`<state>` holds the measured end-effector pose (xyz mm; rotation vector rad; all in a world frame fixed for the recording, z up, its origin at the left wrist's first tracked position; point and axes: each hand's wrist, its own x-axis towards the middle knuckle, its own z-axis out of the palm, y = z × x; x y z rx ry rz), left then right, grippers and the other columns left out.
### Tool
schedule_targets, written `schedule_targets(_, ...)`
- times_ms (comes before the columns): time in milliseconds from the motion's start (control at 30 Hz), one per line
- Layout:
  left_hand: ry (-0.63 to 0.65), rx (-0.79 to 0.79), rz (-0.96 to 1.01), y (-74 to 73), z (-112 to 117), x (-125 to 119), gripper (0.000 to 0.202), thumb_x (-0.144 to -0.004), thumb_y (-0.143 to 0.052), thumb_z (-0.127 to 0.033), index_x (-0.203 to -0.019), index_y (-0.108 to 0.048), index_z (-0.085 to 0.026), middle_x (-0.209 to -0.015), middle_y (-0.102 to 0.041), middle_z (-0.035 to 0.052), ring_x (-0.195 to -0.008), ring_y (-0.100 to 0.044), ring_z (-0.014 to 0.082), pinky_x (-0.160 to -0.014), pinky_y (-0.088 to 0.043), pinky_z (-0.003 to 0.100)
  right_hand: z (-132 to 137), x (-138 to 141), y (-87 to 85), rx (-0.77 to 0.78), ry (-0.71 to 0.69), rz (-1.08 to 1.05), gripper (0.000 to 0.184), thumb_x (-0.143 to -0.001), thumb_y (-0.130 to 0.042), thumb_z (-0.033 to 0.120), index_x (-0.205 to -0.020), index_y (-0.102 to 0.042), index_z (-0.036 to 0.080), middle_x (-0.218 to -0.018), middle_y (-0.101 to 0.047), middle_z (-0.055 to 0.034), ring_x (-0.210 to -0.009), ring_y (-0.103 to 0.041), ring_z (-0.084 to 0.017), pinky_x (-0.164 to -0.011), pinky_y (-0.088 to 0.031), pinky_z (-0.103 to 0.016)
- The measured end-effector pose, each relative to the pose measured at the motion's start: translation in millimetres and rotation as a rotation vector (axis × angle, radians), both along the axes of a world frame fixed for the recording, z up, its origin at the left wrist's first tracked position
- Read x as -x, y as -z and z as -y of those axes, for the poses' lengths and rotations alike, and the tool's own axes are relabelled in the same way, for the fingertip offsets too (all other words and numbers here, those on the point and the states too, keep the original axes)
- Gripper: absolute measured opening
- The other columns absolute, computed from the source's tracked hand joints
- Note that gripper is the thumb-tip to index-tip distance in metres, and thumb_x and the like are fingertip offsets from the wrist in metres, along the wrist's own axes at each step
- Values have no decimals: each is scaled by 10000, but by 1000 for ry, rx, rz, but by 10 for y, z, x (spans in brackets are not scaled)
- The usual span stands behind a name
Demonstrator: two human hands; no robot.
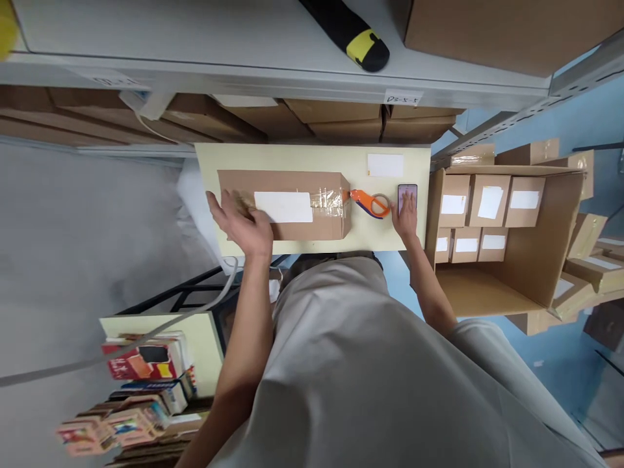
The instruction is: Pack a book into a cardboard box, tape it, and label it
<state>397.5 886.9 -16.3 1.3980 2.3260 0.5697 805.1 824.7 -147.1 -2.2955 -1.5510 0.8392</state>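
A brown cardboard box (297, 224) with a white label and clear tape lies on a small pale yellow table (312, 156). My left hand (241, 221) rests flat on the box's left end, fingers spread. An orange tape dispenser (370, 203) lies just right of the box. My right hand (405, 218) lies with its fingers stretched out on a phone (407, 191) with a lit screen at the table's right side. A loose white label (385, 164) lies near the table's far edge.
A large open carton (511, 286) on its side holds several small labelled boxes at the right. Metal shelving (273, 78) with flat cardboard stands behind the table. Stacked books (141, 390) sit low at the left. More boxes lie on the blue floor at far right.
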Motion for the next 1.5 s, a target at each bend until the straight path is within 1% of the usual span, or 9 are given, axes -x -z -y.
schedule_targets(167, 202, -60, 84, 11, -20, -383, 716, -1016, -596, -440, -1701, -544, -235, -1895, -381, 144, -1811, -280, 354, -1495, -239, 521, -283, 102, -65, -94, -159, 64, 591, -1211, -459, 492, -1620, -619, 96, -1791, -539, -248, -1742, -404, -368, -1390, -411, -580)
schedule_targets(300, 368, -123, 177, 9, -74, -741, 693, -1058, -616, -546, -1667, -579, -217, -1875, -404, 181, -1808, -276, 373, -1498, -201, 547, -542, 294, -183, -6, -331, 72, 473, -1198, -555, 518, -1304, -809, 134, -1414, -791, -234, -1361, -684, -370, -1201, -516, -496)
schedule_targets(467, 407, -122, 183, -56, -53, -939, 632, -1088, -622, -584, -1610, -630, -228, -1832, -470, 184, -1767, -362, 373, -1476, -259, 575, -447, 570, -332, 99, -543, 160, 513, -1112, -752, 530, -1288, -807, 52, -1336, -799, -295, -1325, -647, -419, -1180, -471, -525)
schedule_targets(667, 440, -155, 211, -81, 3, -967, 552, -1084, -629, -519, -1553, -668, -232, -1761, -548, 183, -1730, -423, 370, -1458, -315, 575, -178, 808, -324, 175, -417, 166, 424, -1123, -572, 111, -1506, -710, -8, -1391, -792, -316, -1392, -656, -398, -1217, -473, -525)
schedule_targets(767, 448, -192, 258, -158, -13, -975, 503, -1079, -652, -474, -1526, -684, -245, -1723, -585, 176, -1691, -474, 371, -1452, -338, 577, -129, 822, -392, 110, -228, 105, 425, -1129, -537, 124, -1518, -704, 81, -1364, -813, -260, -1349, -696, -381, -1179, -518, -535)
schedule_targets(967, 451, -98, 598, -400, -13, -1108, 285, -1037, -746, -465, -1233, -779, -260, -1205, -839, 102, -1226, -777, 311, -1214, -594, 526, -168, 860, -1091, -245, 44, -115, 331, -1123, -682, 531, -1191, -748, 213, -1079, -820, -122, -1040, -752, -333, -967, -626, -528)
schedule_targets(1133, 389, -81, 944, -625, -183, -1103, 450, -966, -832, -664, -1082, -793, -231, -1070, -844, 86, -1006, -808, 249, -983, -676, 395, -539, 1246, -1881, -525, -47, -288, 384, -1127, -661, 623, -1216, -734, 256, -1087, -796, -97, -1026, -752, -318, -928, -659, -527)
schedule_targets(1333, 326, -347, 990, -958, -855, -680, 531, -960, -846, -731, -1137, -817, -232, -1167, -851, 91, -1145, -807, 270, -1076, -660, 401, -1462, 1856, -2511, -682, -357, -235, 389, -1235, -424, 474, -1463, -643, 247, -1317, -742, -124, -1271, -716, -318, -1174, -594, -585)
schedule_targets(1500, 233, -398, 1013, -1009, -1377, -526, 474, -1055, -761, -582, -1389, -771, -247, -1429, -816, 114, -1406, -755, 313, -1222, -611, 467, -2501, 2283, -2615, -713, -519, -87, 425, -1241, -381, 374, -1555, -615, 209, -1419, -744, -129, -1439, -659, -314, -1425, -353, -643)
